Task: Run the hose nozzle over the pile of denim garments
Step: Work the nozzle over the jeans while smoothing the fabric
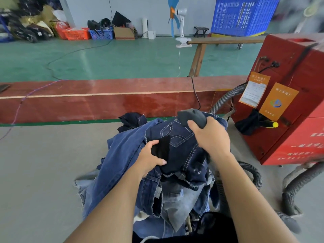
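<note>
Here the right hand (211, 137) grips the hose nozzle (192, 117); left hand (150, 157) clutches the denim pile (122, 155)

Red machine (287, 95) close right of pile (157, 172); open table (43, 163) left

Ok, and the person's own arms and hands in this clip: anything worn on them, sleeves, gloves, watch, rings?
Nothing worn that shows. The left hand and right hand are bare, without gloves, and both forearms are bare to the bottom of the picture, with no sleeve edge in view. No watch, band or ring shows.
</note>
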A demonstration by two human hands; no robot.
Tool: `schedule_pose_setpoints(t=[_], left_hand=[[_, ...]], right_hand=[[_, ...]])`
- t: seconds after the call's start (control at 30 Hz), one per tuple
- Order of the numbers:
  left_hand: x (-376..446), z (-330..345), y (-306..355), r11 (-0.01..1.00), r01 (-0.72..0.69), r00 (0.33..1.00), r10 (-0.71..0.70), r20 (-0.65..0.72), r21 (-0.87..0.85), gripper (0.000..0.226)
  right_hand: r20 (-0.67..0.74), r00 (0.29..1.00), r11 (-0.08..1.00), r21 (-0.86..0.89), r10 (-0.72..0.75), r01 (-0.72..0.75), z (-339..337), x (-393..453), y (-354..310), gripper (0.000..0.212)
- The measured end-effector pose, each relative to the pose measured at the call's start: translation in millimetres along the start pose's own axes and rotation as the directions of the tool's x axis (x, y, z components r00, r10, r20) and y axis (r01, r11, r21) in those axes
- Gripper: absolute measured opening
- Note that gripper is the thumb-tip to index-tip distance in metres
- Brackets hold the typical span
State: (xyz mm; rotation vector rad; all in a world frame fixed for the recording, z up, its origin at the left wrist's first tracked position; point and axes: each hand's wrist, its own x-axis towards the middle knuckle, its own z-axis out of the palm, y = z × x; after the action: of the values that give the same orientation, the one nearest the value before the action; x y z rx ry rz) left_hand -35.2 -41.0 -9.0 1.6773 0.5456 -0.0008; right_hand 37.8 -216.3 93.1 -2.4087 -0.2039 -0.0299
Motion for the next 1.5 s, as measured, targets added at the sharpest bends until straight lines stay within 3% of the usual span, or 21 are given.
schedule_pose_setpoints(t=[0.07,0.23,0.33,0.47,0.63,0.77,0.97,1.07,1.17,1.23,1.3,1.4,1.5], left_hand=[[1,1,0,1.000,-0.012,1.000,0.012,-0.008,0.008,0.080],[2,3,-1,0.999,-0.002,1.000,0.001,-0.028,-0.038,0.083],[2,2,-1,0.996,0.003,1.000,-0.005,-0.023,-0.086,0.085],[2,1,-1,0.998,0.003,1.000,-0.004,-0.019,-0.062,0.085],[-2,-2,3,0.999,-0.037,0.999,0.037,-0.002,-0.004,0.087],[-4,-2,6,0.996,-0.088,0.996,0.088,0.007,0.015,0.085],[-5,-1,9,0.995,-0.071,0.997,0.072,-0.013,0.065,0.085],[-4,0,10,0.998,-0.050,0.996,0.052,-0.066,0.034,0.074],[0,3,15,0.992,-0.074,0.979,0.053,-0.199,-0.100,0.040],[3,6,16,0.988,-0.104,0.946,0.064,-0.319,-0.111,0.025],[5,8,14,0.991,-0.095,0.928,0.053,-0.368,-0.097,0.025],[6,7,15,0.984,-0.063,0.940,0.002,-0.340,-0.167,0.029],[8,6,15,0.978,-0.020,0.970,-0.032,-0.243,-0.208,0.032]], right_hand=[[0.040,0.999,0.999,-0.014,-0.036,0.037,-6,-4,-2,0.044],[0.305,0.949,0.974,-0.178,-0.078,0.137,15,-14,-7,0.041],[0.360,0.932,0.941,-0.293,-0.055,0.168,30,-13,-8,0.039],[0.307,0.951,0.932,-0.331,-0.041,0.147,40,-11,-7,0.039],[0.106,0.994,0.986,-0.164,-0.026,0.043,20,0,-8,0.044],[0.062,0.997,0.992,-0.111,-0.049,0.056,8,-2,-11,0.040],[0.005,0.998,0.996,-0.049,0.070,-0.070,-10,5,-3,0.042],[0.093,0.995,0.999,-0.021,0.039,-0.038,-19,6,-1,0.038],[0.196,0.981,0.997,-0.071,-0.013,0.027,-19,1,-4,0.039],[0.162,0.987,0.993,-0.113,-0.022,0.041,-15,-1,-6,0.038],[0.093,0.996,0.993,-0.117,-0.006,0.017,-16,0,-6,0.037],[0.060,0.998,0.999,-0.053,0.017,-0.014,-25,2,-5,0.039],[0.131,0.991,0.995,-0.097,-0.024,0.037,-23,1,-7,0.037]])
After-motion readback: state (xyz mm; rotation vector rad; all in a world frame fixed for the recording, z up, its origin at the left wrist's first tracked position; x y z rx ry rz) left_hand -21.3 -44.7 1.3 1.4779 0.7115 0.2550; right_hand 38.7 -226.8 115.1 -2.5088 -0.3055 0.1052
